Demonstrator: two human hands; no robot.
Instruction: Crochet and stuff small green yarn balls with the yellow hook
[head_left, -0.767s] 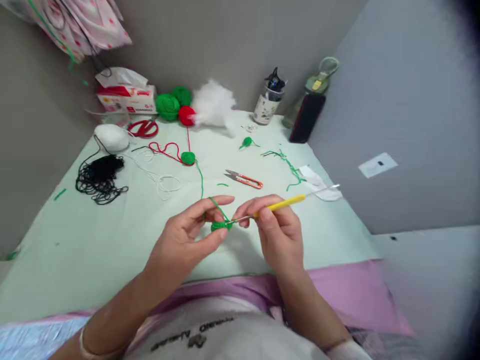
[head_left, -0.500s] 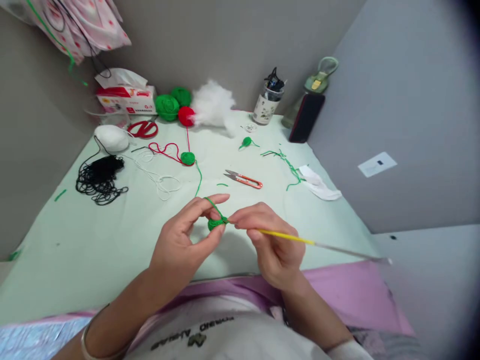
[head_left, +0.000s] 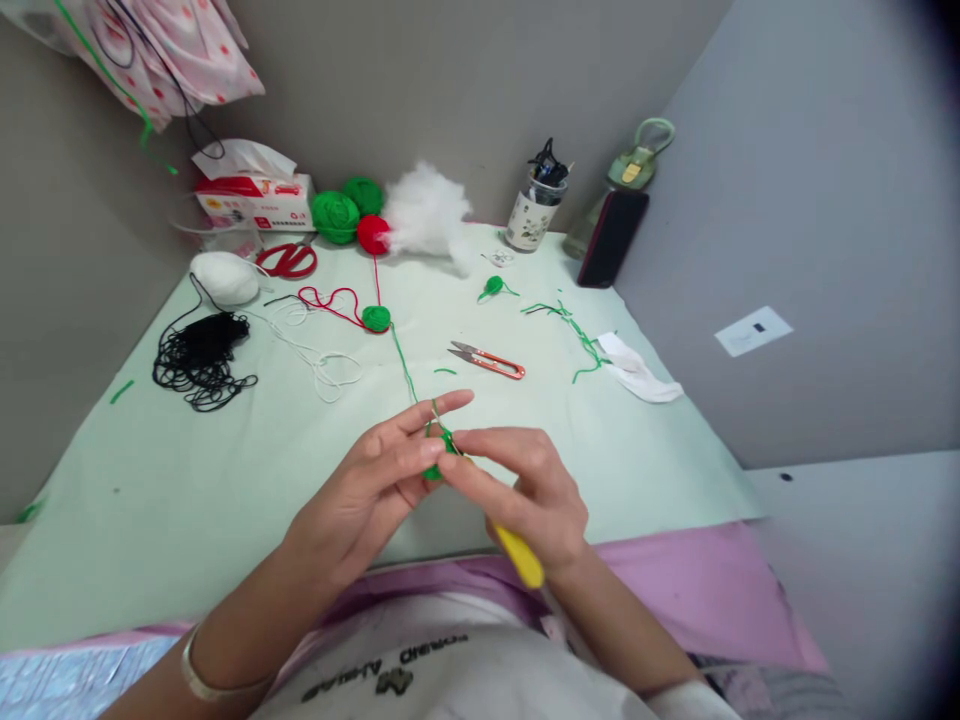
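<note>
A small green crochet piece [head_left: 433,472] is pinched between the thumb and fingers of my left hand [head_left: 367,480], whose index finger is stretched out with green yarn [head_left: 405,365] over it. That yarn runs back across the table to a small green ball [head_left: 376,319]. My right hand [head_left: 532,490] is closed around a crochet hook with a yellow handle [head_left: 519,555], the handle's end pointing down toward my body. The hook's tip is at the crochet piece, mostly hidden by my fingers. Both hands meet just above the table.
Orange thread snips [head_left: 487,360] lie ahead of my hands. Black yarn [head_left: 202,355], red scissors [head_left: 287,261], a tissue box [head_left: 259,200] and white stuffing [head_left: 427,215] are to the left and back. A pen cup [head_left: 532,215], phone [head_left: 613,240] and bottle [head_left: 634,170] stand back right.
The crochet hook has swung from pointing out to the right to pointing down toward my body. My right hand has turned with it, and my left thumb has moved up over the crochet piece.
</note>
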